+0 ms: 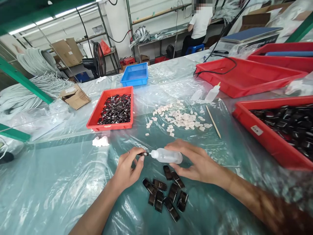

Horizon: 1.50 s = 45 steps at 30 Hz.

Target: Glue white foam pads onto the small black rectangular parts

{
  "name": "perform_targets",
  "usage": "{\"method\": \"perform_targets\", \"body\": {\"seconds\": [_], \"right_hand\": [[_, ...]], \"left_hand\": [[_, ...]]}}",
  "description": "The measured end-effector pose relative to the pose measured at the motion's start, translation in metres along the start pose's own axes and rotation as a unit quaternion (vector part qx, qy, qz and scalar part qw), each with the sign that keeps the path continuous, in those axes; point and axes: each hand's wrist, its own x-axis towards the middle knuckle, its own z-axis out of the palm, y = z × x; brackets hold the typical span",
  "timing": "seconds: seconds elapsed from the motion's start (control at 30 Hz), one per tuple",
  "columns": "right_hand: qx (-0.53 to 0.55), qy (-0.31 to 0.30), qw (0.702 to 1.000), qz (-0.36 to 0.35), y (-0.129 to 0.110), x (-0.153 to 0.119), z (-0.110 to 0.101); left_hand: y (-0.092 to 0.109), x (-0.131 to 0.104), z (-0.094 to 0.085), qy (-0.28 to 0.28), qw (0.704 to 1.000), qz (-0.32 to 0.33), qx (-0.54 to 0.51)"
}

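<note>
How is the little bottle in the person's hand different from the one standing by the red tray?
The held bottle lies sideways in the right hand, nozzle toward a small black part in the left hand. The standing bottle is upright on the table, untouched, with a yellowish tip. Both are small, pale squeeze bottles.

Single head view, looking forward and down, close over table (61, 182), workshop beyond.
</note>
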Motion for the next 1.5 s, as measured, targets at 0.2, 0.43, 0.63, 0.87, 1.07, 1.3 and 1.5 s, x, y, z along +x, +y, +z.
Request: {"method": "perform_targets", "body": {"seconds": [0.2, 0.43, 0.63, 0.87, 1.07, 1.3, 1.5], "right_hand": [[0.004, -0.027, 1.000, -0.001, -0.002, -0.001, 0.000], [-0.025, 0.002, 1.000, -0.011, -0.006, -0.003, 0.000], [-0.052, 0.030, 0.998, -0.025, -0.013, -0.004, -0.002], [-0.087, 0.064, 0.992, -0.069, -0.026, -0.002, -0.005], [-0.079, 0.049, 0.993, -0.067, -0.023, -0.002, -0.008], [-0.086, 0.049, 0.993, -0.071, -0.022, -0.003, -0.007], [-0.121, 0.043, 0.988, -0.085, -0.025, -0.002, -0.010]], "left_hand": [[0.003, 0.000, -0.002, -0.035, 0.999, -0.002, 0.002], [0.001, -0.001, 0.000, -0.040, 0.999, -0.013, 0.005], [0.005, -0.001, -0.001, -0.046, 0.999, -0.023, 0.007], [0.010, 0.000, -0.001, -0.059, 0.998, -0.019, 0.008], [0.010, 0.001, -0.001, -0.074, 0.997, -0.010, 0.013], [0.012, 0.001, -0.002, -0.087, 0.996, -0.009, 0.014], [0.014, 0.001, -0.002, -0.091, 0.996, -0.011, 0.020]]}}
